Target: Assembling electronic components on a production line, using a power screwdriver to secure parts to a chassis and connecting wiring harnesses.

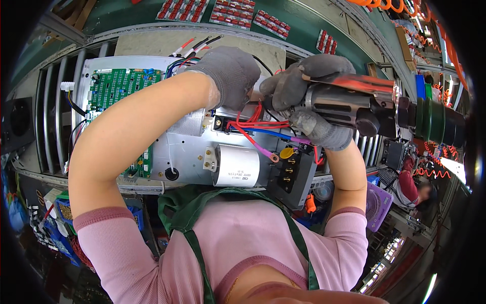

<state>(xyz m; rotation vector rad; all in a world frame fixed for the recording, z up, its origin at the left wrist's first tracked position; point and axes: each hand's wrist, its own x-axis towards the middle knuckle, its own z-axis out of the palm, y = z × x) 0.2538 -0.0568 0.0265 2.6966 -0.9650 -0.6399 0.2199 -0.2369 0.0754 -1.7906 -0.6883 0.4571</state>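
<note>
Both my hands wear grey gloves over a metal chassis plate (pixel 190 157) fitted with electrical parts. My right hand (pixel 304 96) is wrapped round a dark power screwdriver (pixel 339 104), held level with its tip toward my left hand. My left hand (pixel 230 76) is closed near that tip; what its fingers hold is hidden. Just below the hands run red wires (pixel 258 123) and a blue cable, with a ring terminal (pixel 274 157) at one lead's end. A white cylindrical capacitor (pixel 237 166) and a black terminal block (pixel 291 177) lie nearer me.
A green circuit board (pixel 119 93) covers the plate's left part, under my left forearm. Metal rollers (pixel 53 116) show at the left. Several panels of red components (pixel 233 12) lie on the far green surface. At right are a purple fan (pixel 377 206) and another person's red sleeve (pixel 407 185).
</note>
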